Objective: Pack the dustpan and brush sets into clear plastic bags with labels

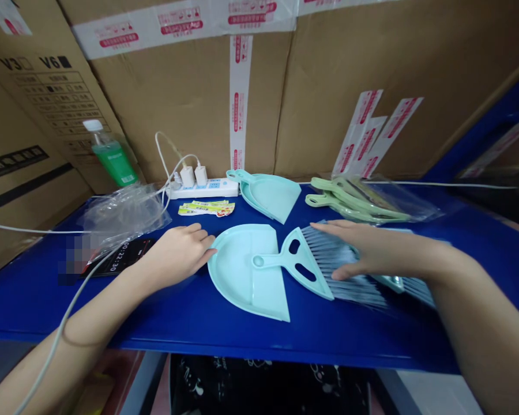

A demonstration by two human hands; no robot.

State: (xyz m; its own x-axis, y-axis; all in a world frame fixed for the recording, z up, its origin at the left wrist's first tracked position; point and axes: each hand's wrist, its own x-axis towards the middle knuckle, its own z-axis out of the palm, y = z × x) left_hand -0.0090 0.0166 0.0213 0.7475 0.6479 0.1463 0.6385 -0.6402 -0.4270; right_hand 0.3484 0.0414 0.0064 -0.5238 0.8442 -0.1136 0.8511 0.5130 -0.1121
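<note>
A light-blue dustpan [233, 282] lies on the blue tabletop, its flat edge to the right. My left hand [177, 253] is closed at its left rim, thumb and fingertips on that edge; the dustpan's handle does not show. A matching hand brush [309, 274] lies to the right, its short handle reaching over the dustpan and its grey-blue bristles pointing right. Over those bristles is my right hand [354, 251], fingers stretched out and thumb apart; I cannot tell how firmly it touches. Another light-blue brush [419, 288] lies partly hidden beneath my right wrist.
Behind are more light-blue dustpans [272, 196], green dustpan pieces [350, 202] in clear plastic, a power strip [218, 187] and small packets [205, 208]. At left are a phone [127, 258], crumpled plastic [125, 210] and a green bottle [112, 158]. A white cable [64, 317] crosses my left forearm.
</note>
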